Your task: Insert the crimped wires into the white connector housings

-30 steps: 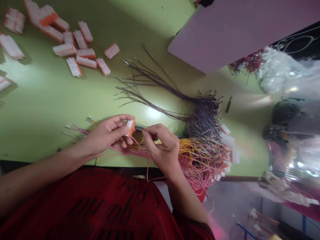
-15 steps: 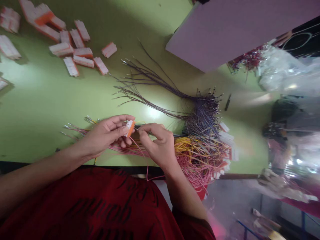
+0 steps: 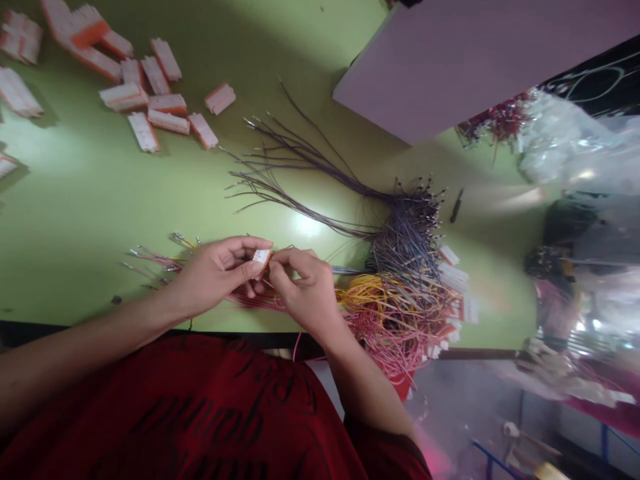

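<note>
Between the thumb and fingers of my left hand (image 3: 227,270) is a small white and orange connector housing (image 3: 261,257). My right hand (image 3: 305,283) pinches a thin wire right at the orange side of the housing; its end is hidden by the fingers. Beneath both hands run pink and yellow wires, their metal-tipped ends (image 3: 150,257) fanned out to the left. To the right they gather in a tangled pile of pink wires (image 3: 395,327) and yellow wires (image 3: 370,293). Dark wires (image 3: 410,213) lie beyond my right hand, with several strands stretching left over the table.
Loose white and orange connector housings (image 3: 167,121) are scattered at the upper left of the green table (image 3: 150,180). A large pale purple box (image 3: 430,73) stands at the upper right. Clear plastic bags (image 3: 555,133) and a small dark stick-like tool (image 3: 456,205) are farther right.
My right hand has moved left, bringing the wire up against the connector housing. The housing has turned slightly in my left hand, and the pink loop hanging below is now mostly hidden.
</note>
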Tool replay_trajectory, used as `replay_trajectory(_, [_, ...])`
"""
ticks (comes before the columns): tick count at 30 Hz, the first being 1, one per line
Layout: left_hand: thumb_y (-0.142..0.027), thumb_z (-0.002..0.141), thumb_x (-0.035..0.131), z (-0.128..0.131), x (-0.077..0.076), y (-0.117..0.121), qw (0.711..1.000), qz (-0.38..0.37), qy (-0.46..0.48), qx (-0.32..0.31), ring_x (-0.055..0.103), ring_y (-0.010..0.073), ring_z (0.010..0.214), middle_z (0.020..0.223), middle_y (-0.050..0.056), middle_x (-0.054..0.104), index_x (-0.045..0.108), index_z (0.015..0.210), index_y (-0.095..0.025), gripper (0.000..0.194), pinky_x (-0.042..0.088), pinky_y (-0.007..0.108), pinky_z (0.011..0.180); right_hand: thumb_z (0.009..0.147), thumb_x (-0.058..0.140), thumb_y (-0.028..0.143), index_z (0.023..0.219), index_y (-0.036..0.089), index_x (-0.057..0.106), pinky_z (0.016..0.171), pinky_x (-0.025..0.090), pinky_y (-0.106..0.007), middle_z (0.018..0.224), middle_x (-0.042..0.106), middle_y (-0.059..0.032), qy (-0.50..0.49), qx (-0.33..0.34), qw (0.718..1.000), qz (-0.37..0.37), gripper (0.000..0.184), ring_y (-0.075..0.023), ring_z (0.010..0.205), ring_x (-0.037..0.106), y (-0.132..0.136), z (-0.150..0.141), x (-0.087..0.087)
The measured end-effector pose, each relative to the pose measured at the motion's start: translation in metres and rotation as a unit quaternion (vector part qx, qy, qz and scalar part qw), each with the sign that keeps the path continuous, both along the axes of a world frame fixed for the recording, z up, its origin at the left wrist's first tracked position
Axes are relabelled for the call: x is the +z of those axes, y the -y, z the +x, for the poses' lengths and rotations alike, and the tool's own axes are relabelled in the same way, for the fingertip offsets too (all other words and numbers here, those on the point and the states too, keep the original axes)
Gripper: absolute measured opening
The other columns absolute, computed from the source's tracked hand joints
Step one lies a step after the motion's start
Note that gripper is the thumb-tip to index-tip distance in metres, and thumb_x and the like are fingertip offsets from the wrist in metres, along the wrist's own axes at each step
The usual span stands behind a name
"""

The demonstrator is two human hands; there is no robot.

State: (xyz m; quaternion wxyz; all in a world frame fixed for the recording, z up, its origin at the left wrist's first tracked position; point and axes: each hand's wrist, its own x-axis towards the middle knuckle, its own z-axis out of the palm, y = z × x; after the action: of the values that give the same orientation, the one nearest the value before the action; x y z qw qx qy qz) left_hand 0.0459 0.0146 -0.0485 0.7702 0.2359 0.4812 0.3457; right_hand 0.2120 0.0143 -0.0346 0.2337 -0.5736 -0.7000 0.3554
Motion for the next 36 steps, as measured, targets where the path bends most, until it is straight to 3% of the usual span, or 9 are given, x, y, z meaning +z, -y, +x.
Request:
replay_trajectory(6, [-0.019, 0.072, 0.077, -0.002, 0.002, 0.000, 1.000, 0.006, -0.005, 0.000, 0.066, 0.0094, 0.054, 0.079, -0.001, 0.074, 0.064, 0.103, -0.016, 0.034, 0.054, 0.018, 0.048, 0.085, 0.055, 0.021, 0.074, 0.020, 0.064, 0.060, 0.046, -0.024, 0.066, 0.069, 0.0016, -0.066, -0.051, 0.992, -0.091, 0.014, -0.0111, 0.059, 0.059, -0.001, -0.002, 0.002])
replay_trajectory(21, [-0.025, 0.075, 0.074, 0.004, 0.002, 0.001, 0.999, 0.033, -0.035, -0.010, 0.067, 0.0112, 0.057, 0.080, 0.000, 0.072, 0.062, 0.107, -0.015, 0.036, 0.055, 0.022, 0.051, 0.084, 0.054, 0.023, 0.074, 0.021, 0.061, 0.062, 0.046, -0.025, 0.067, 0.067, 0.0007, -0.006, -0.029, 0.995, -0.092, 0.013, -0.0118, 0.062, 0.059, -0.002, 0.002, 0.007])
replay_trajectory(24, [-0.026, 0.076, 0.074, 0.003, 0.001, 0.001, 0.999, 0.024, -0.037, -0.017, 0.068, 0.0124, 0.058, 0.078, 0.000, 0.072, 0.062, 0.107, -0.015, 0.035, 0.054, 0.021, 0.049, 0.086, 0.055, 0.025, 0.073, 0.020, 0.065, 0.063, 0.045, -0.026, 0.068, 0.068, -0.0009, 0.056, 0.032, 0.992, -0.112, 0.018, -0.0131, 0.063, 0.059, -0.020, 0.014, 0.017])
replay_trajectory(26, [-0.026, 0.078, 0.073, 0.002, 0.001, 0.000, 0.999, 0.020, -0.047, -0.017, 0.069, 0.0131, 0.060, 0.076, 0.000, 0.071, 0.061, 0.109, -0.016, 0.035, 0.053, 0.021, 0.049, 0.090, 0.054, 0.028, 0.075, 0.019, 0.069, 0.065, 0.045, -0.028, 0.071, 0.070, -0.0034, 0.124, 0.022, 0.989, -0.073, 0.023, -0.0154, 0.067, 0.061, -0.047, 0.029, 0.022])
replay_trajectory(28, [-0.027, 0.079, 0.072, 0.001, 0.000, -0.001, 0.998, 0.015, -0.055, -0.020, 0.069, 0.0132, 0.060, 0.074, -0.001, 0.070, 0.061, 0.111, -0.016, 0.036, 0.053, 0.021, 0.051, 0.092, 0.050, 0.026, 0.085, 0.017, 0.072, 0.071, 0.046, -0.032, 0.080, 0.072, -0.0077, 0.237, -0.063, 0.969, 0.030, 0.025, -0.0191, 0.075, 0.063, -0.085, 0.047, 0.023])
replay_trajectory(30, [-0.028, 0.079, 0.072, 0.000, 0.000, -0.001, 0.998, 0.011, -0.053, -0.022, 0.069, 0.0135, 0.060, 0.073, -0.001, 0.070, 0.061, 0.112, -0.016, 0.037, 0.054, 0.022, 0.052, 0.090, 0.047, 0.017, 0.094, 0.016, 0.074, 0.080, 0.046, -0.038, 0.093, 0.073, -0.0141, 0.385, -0.095, 0.915, 0.073, 0.027, -0.0252, 0.088, 0.066, -0.122, 0.064, 0.018])
replay_trajectory(33, [-0.032, 0.077, 0.074, -0.001, 0.000, -0.001, 0.999, 0.003, -0.034, -0.019, 0.069, 0.0147, 0.061, 0.073, -0.001, 0.069, 0.060, 0.112, -0.016, 0.041, 0.055, 0.024, 0.053, 0.083, 0.046, 0.004, 0.094, 0.010, 0.074, 0.085, 0.043, -0.043, 0.102, 0.071, -0.0233, 0.529, -0.035, 0.847, 0.021, 0.031, -0.0323, 0.099, 0.065, -0.159, 0.080, 0.003])
replay_trajectory(36, [-0.037, 0.077, 0.076, -0.002, 0.000, -0.001, 0.999, -0.005, -0.029, -0.026, 0.070, 0.0161, 0.062, 0.075, 0.000, 0.069, 0.060, 0.114, -0.016, 0.046, 0.055, 0.026, 0.054, 0.082, 0.044, 0.003, 0.091, 0.008, 0.072, 0.088, 0.041, -0.047, 0.101, 0.071, -0.0253, 0.547, 0.011, 0.837, 0.025, 0.030, -0.0335, 0.098, 0.065, -0.169, 0.090, -0.011])
